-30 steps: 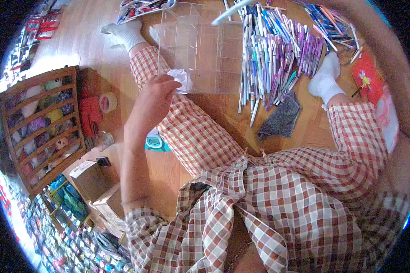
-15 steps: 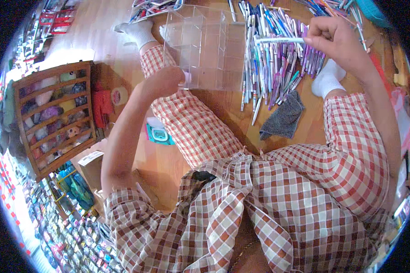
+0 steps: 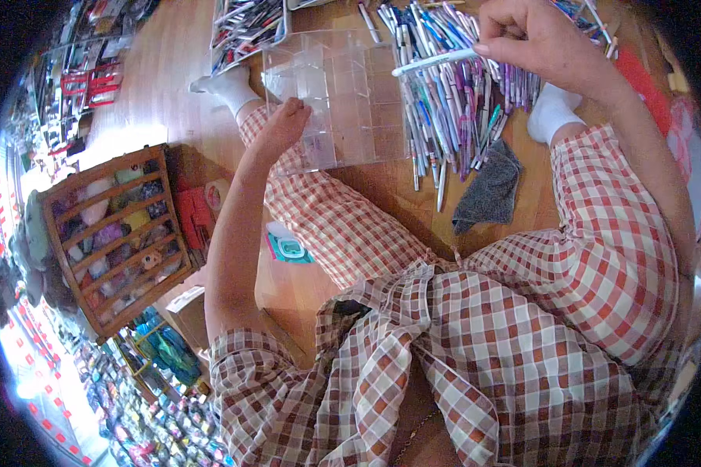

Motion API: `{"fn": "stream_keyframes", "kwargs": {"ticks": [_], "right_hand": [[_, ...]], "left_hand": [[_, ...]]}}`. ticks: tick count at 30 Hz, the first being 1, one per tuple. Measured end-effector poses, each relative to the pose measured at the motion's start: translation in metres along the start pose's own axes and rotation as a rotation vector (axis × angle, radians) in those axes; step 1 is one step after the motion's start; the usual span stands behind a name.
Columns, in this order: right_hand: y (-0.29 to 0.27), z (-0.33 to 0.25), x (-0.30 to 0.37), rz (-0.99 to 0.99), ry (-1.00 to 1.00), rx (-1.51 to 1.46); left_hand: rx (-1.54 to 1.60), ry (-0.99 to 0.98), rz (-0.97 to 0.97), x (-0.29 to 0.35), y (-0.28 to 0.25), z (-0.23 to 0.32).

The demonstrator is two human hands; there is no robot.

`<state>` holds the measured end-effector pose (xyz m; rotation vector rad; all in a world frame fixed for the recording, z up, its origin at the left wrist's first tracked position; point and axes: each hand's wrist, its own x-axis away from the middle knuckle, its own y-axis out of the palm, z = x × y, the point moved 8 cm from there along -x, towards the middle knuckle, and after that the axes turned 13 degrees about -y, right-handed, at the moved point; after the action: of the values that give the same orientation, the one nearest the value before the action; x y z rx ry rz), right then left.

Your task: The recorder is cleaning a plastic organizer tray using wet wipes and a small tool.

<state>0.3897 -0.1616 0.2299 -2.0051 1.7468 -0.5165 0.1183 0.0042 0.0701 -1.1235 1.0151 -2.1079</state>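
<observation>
My right hand (image 3: 514, 35) pinches a slim white pen (image 3: 432, 62) by its right end, holding it level above a dense spread of pens (image 3: 452, 117) in white, blue and purple. My left hand (image 3: 288, 124) is closed over the left part of a clear plastic organizer box (image 3: 382, 109) with several square compartments. Whatever its fingers close on is hidden. The box is beside the pens, over my left shin.
A box full of pens (image 3: 249, 31) stands beyond my left foot. A grey cloth (image 3: 487, 187) lies between my legs, and a teal wipes pack (image 3: 290, 245) by my left leg. On the left is a wooden slatted rack (image 3: 121, 241) with plush toys behind its slats.
The view has shifted. My left hand's fist has turned over the organizer, and the pale object seen at it before no longer shows there. My right hand still holds the white pen, now tilted slightly.
</observation>
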Motion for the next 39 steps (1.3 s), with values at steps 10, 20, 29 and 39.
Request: {"fn": "stream_keyframes", "kwargs": {"ticks": [10,20,29,39], "right_hand": [[0.007,0.032,0.013,0.077,-0.145,0.150],[0.010,0.011,-0.015,0.011,-0.299,0.136],[0.042,-0.090,-0.081,-0.335,-0.346,0.547],[0.163,-0.085,-0.138,-0.436,-0.840,0.930]], "left_hand": [[0.356,-0.102,-0.210,0.010,-0.005,0.014],[0.166,-0.139,-0.400,0.015,0.006,0.014],[0.495,0.132,0.641,0.114,-0.045,0.011],[0.223,-0.050,1.137,0.144,0.005,0.057]]}}
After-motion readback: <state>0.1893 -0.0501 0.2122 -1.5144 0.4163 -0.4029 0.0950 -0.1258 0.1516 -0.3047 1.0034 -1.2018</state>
